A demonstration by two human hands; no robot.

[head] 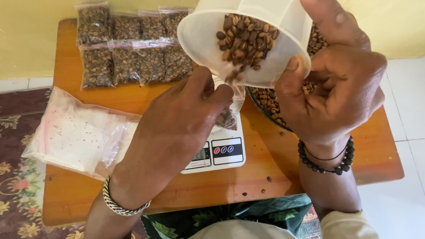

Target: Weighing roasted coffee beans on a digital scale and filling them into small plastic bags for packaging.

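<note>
My right hand grips a white plastic cup tilted towards me, with brown coffee beans sliding out of it. My left hand pinches open the mouth of a small clear bag that stands on a white kitchen scale. Beans fall from the cup's lip into the bag, which is partly filled. Behind my right hand a dark bowl holds more beans. My left wrist wears a silver bracelet, my right a dark bead bracelet.
Several filled, sealed bags of beans lie in two rows at the table's far left. A stack of empty clear bags lies at the left. A few loose beans lie on the orange wooden table. White floor tiles on the right, patterned carpet on the left.
</note>
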